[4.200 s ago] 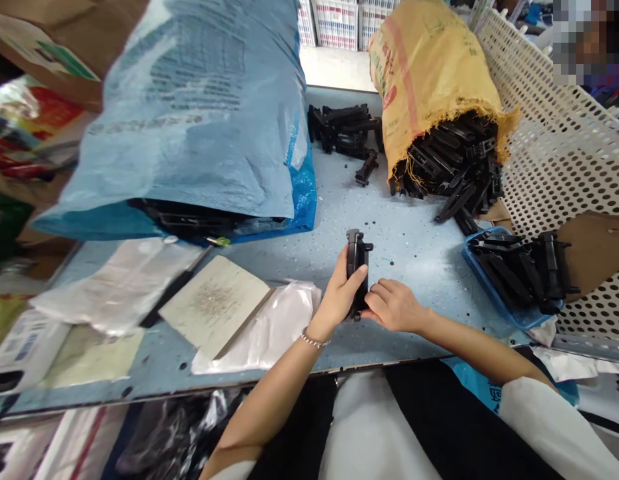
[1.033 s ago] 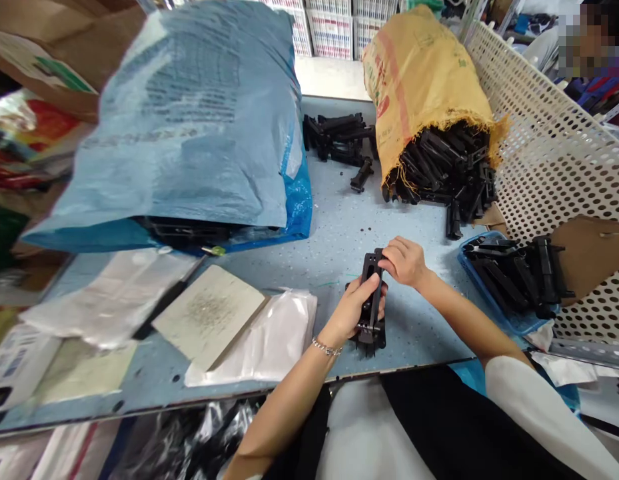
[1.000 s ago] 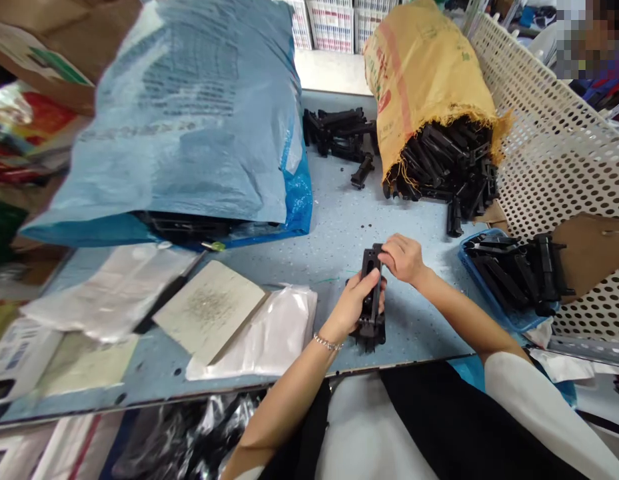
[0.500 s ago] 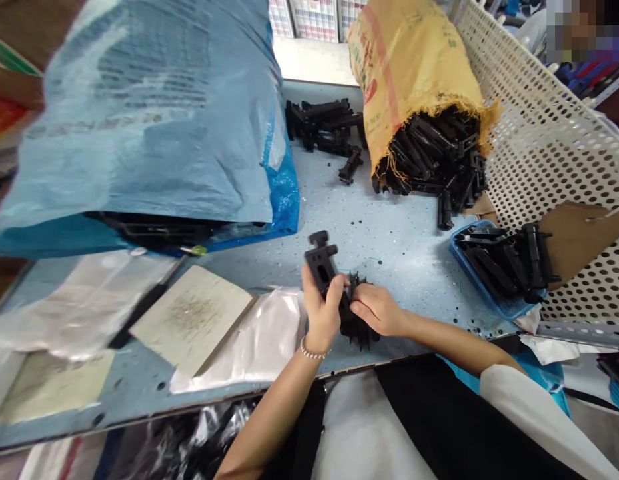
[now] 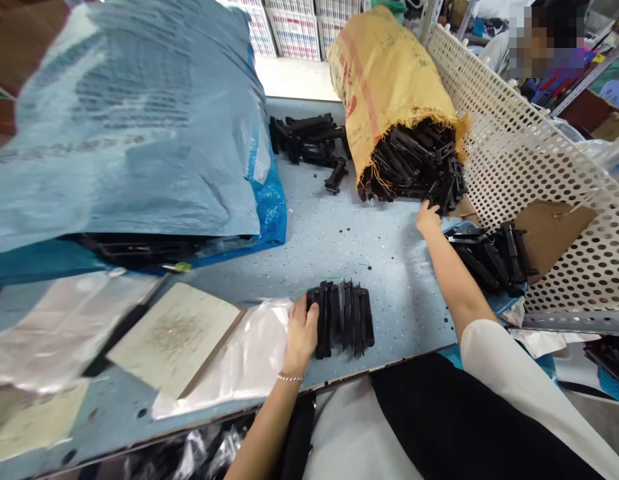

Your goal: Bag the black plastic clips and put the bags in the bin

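Several black plastic parts (image 5: 345, 319) stand side by side in a short row near the table's front edge. My left hand (image 5: 302, 333), with a beaded bracelet at the wrist, is closed around the part at the row's left end; some fingertips are hidden behind it. Farther off, my right hand (image 5: 428, 217) reaches to the mouth of a yellow woven sack (image 5: 389, 73). Its fingers close on one of the black parts spilling out there, partly hidden by the pile (image 5: 414, 157).
A big blue bag (image 5: 164, 133) fills the left. A blue basket (image 5: 504, 307) of black parts sits by a white perforated crate (image 5: 549, 160). Loose parts (image 5: 309, 137) lie at the back. A cardboard square (image 5: 174, 337) rests on clear plastic bags (image 5: 244, 357). Another person is beyond the crate.
The black part held up in my left hand is now down at the row's left end. My right hand has left the row and moved forward and right to the sack's mouth.
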### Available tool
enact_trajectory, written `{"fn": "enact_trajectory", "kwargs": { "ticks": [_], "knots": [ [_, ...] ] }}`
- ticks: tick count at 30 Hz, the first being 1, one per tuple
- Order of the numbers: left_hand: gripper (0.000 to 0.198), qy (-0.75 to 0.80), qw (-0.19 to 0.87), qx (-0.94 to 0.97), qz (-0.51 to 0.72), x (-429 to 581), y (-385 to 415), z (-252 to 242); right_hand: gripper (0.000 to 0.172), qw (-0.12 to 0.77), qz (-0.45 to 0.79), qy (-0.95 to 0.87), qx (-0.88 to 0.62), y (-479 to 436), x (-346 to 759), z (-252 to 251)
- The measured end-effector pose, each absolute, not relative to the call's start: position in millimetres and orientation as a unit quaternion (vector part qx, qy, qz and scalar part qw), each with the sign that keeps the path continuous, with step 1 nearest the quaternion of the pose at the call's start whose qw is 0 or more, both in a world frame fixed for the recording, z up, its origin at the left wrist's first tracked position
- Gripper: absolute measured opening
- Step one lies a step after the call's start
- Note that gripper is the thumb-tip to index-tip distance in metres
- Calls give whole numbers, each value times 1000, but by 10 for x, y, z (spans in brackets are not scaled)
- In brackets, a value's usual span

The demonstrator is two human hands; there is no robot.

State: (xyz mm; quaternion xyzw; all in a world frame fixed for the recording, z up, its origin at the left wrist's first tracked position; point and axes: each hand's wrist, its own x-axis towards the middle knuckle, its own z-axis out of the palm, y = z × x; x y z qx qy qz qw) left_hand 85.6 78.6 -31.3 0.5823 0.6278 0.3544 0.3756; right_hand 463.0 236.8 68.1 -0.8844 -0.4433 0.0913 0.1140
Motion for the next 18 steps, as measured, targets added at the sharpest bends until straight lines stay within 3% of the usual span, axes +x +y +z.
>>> {"fn": "enact_trajectory", "kwargs": {
  "ticks": [3, 6, 10, 13, 15, 18],
  "knots": [
    [49, 634, 226, 668, 317, 886, 789, -293, 53, 111, 106, -464, -873, 2271, 4624, 615],
    [44, 597, 213, 695, 339, 1031, 831, -96, 56, 150, 114, -530, -827, 1900, 4186, 503],
    [66, 510, 445, 594, 434, 1392, 975, 226, 54, 306, 88, -712, -626, 1140, 3360, 467],
    [72, 482, 587, 443, 476, 1524, 1099, 456, 47, 329, 150, -820, -444, 750, 3068, 614],
    [62, 478, 637, 390, 462, 1494, 1117, 608, 39, 340, 170, -819, -430, 730, 3100, 724],
    [60, 446, 702, 371, 414, 1402, 1024, 789, 29, 323, 105, -805, -487, 978, 3294, 780]
  ]
}}
